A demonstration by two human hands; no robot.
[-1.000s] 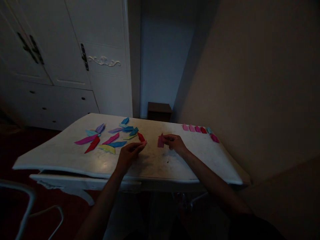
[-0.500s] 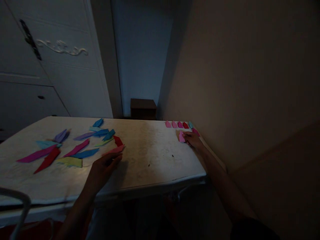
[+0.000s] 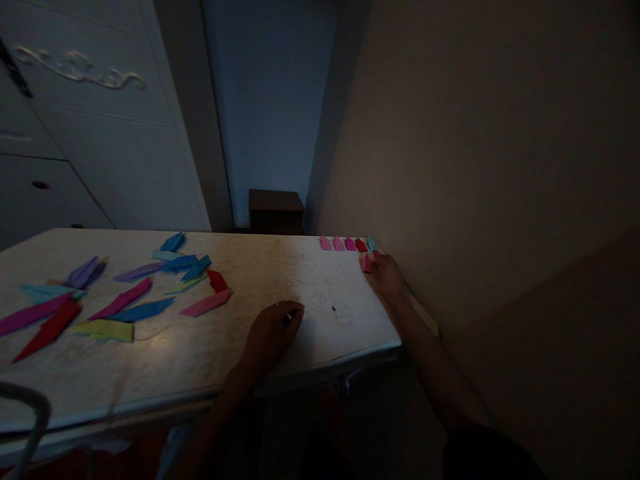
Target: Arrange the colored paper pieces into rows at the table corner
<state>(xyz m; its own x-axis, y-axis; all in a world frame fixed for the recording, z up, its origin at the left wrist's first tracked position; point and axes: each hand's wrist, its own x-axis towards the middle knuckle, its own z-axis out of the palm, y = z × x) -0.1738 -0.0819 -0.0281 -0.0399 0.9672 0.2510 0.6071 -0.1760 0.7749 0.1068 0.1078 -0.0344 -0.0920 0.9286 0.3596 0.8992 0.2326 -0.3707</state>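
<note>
Right hand [image 3: 387, 277] is resting fingers on a pink folded paper [image 3: 367, 264] at the counter's [image 3: 280, 280] far right corner, grip unclear. Left hand [image 3: 273, 333] is lying loosely curled, empty, mid-counter. Coloured folded strips [image 3: 125, 297] are lying at left.

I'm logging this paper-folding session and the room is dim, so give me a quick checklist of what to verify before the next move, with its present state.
1. Right hand on the pink folded piece near the wall: ok.
2. That piece in line with the row of small folded pieces: not ok, it sits nearer than the row.
3. Left hand free of paper: cannot tell, too dark.
4. Pink strip flat on the table: ok.
5. Scattered strips apart from both hands: ok.
</note>
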